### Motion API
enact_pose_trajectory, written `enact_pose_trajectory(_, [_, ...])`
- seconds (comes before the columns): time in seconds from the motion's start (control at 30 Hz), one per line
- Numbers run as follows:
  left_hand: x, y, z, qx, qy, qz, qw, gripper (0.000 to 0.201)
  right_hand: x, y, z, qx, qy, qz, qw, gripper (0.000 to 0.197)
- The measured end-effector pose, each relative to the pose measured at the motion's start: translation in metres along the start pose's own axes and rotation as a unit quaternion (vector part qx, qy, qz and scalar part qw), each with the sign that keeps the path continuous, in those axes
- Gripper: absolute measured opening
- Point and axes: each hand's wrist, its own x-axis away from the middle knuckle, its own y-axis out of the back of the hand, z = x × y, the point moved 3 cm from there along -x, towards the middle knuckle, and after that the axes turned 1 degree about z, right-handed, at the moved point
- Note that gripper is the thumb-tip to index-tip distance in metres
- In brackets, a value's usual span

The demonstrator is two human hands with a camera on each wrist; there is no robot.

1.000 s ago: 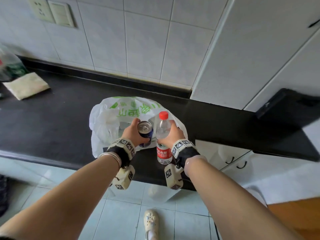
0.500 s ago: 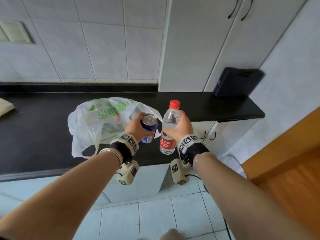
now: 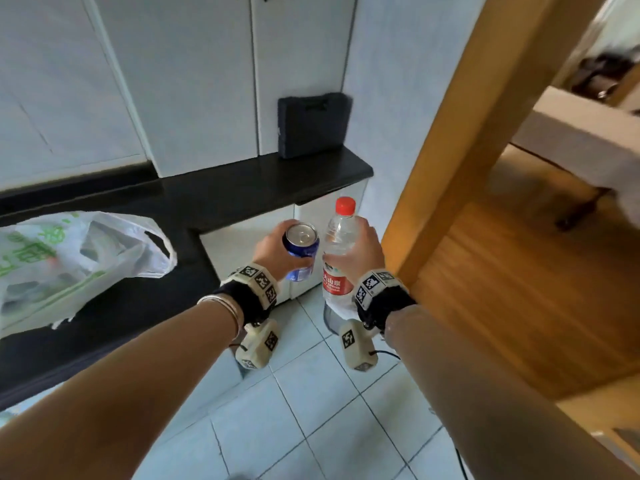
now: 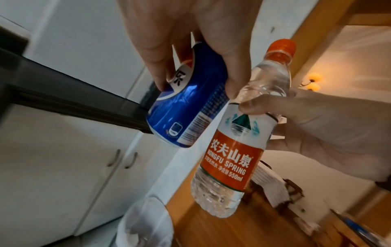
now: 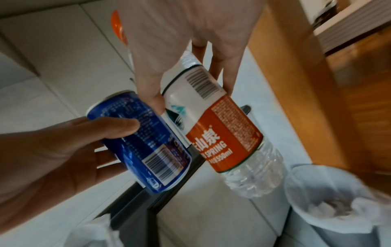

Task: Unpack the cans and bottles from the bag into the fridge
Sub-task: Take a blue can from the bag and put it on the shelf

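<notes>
My left hand (image 3: pixel 273 252) grips a blue can (image 3: pixel 302 249), silver top up, held in the air past the counter's end. In the left wrist view its fingers (image 4: pixel 232 73) wrap the blue can (image 4: pixel 186 113). My right hand (image 3: pixel 360 254) holds a clear water bottle (image 3: pixel 341 244) with a red cap and red label, upright beside the can. The right wrist view shows the bottle (image 5: pixel 228 138) and the can (image 5: pixel 146 147) side by side. The white plastic bag (image 3: pixel 69 265) with green print lies on the black counter (image 3: pixel 242 188) at the left. No fridge is in view.
A black case (image 3: pixel 313 124) leans on the white cupboards at the counter's far end. A wooden door frame (image 3: pixel 478 133) stands close on the right, with wood floor beyond. A lined bin (image 5: pixel 338 200) stands on the tiled floor below the bottle.
The view has swung right. Both hands have carried the can and bottle away from the bag, past the counter's end toward the wooden door frame. The bag stays on the counter.
</notes>
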Motion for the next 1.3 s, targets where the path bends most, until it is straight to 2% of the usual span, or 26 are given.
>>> enact_pose_trajectory(0.17, [-0.002, -0.102, -0.063, 0.002, -0.074, 0.089, 0.993, 0.073, 0.016, 0.087, -0.084, 0.002, -0.075, -0.085, 0.994, 0.082])
enact_pose_trajectory(0.33, [0.011, -0.197, -0.118, 0.019, -0.131, 0.186, 0.974, 0.066, 0.050, 0.165, -0.158, -0.001, -0.154, -0.194, 0.969, 0.089])
enact_pose_trajectory(0.47, [0.026, -0.274, -0.163, 0.014, -0.188, 0.268, 0.945, 0.070, 0.085, 0.217, -0.208, 0.011, -0.209, -0.265, 0.941, 0.090])
enact_pose_trajectory(0.63, [0.052, -0.366, -0.218, 0.003, -0.253, 0.370, 0.894, 0.072, 0.136, 0.273, -0.259, 0.036, -0.290, -0.333, 0.897, 0.084])
enact_pose_trajectory(0.73, [0.076, -0.411, -0.252, -0.005, -0.302, 0.439, 0.846, 0.070, 0.167, 0.304, -0.283, 0.017, -0.344, -0.402, 0.848, 0.076])
enact_pose_trajectory(0.87, [0.108, -0.466, -0.293, 0.013, -0.346, 0.492, 0.799, 0.070, 0.210, 0.344, -0.306, 0.010, -0.411, -0.459, 0.788, 0.083])
enact_pose_trajectory(0.97, [0.142, -0.506, -0.317, 0.007, -0.369, 0.546, 0.752, 0.070, 0.255, 0.367, -0.319, 0.011, -0.468, -0.505, 0.725, 0.085])
enact_pose_trajectory(1.07, [0.191, -0.536, -0.337, 0.004, -0.395, 0.607, 0.689, 0.070, 0.305, 0.377, -0.328, 0.001, -0.518, -0.547, 0.657, 0.088])
enact_pose_trajectory(1.17, [0.250, -0.560, -0.350, 0.012, -0.401, 0.666, 0.629, 0.069, 0.359, 0.382, -0.333, -0.015, -0.550, -0.591, 0.590, 0.079])
enact_pose_trajectory(1.27, [0.320, -0.587, -0.360, 0.003, -0.422, 0.699, 0.578, 0.074, 0.418, 0.388, -0.334, -0.021, -0.572, -0.633, 0.521, 0.071])
enact_pose_trajectory(1.3, [0.331, -0.590, -0.361, 0.004, -0.422, 0.704, 0.572, 0.075, 0.425, 0.390, -0.333, -0.026, -0.575, -0.636, 0.514, 0.070])
